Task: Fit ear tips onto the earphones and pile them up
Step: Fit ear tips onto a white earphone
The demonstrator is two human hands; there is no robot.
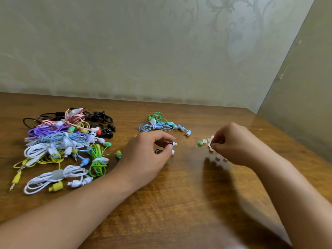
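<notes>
1. The left hand [150, 151], at the centre of the frame, has its fingers curled round a dark earphone [168, 146]; two white-tipped buds poke out past the thumb, toward the right.
2. The right hand [231, 142], right of centre, pinches at the loose ear tips [206, 141] lying on the worktop [179, 203]; the fingertips look closed on a pale tip, though blur hides which one.
3. Step in hand, as I judge it: fetching a tip for the held earphone (both its buds seem already capped, so this may be a check or a swap).
4. The next move calls for bringing the two hands together and pressing the tip's hole squarely over a bud's nozzle.
5. Just above the left hand lies a small pile [161, 124] of green and blue sets, seemingly the finished ones.
6. At the left of the frame sprawls the big heap [66, 142] of many-coloured earphones, probably waiting.
</notes>
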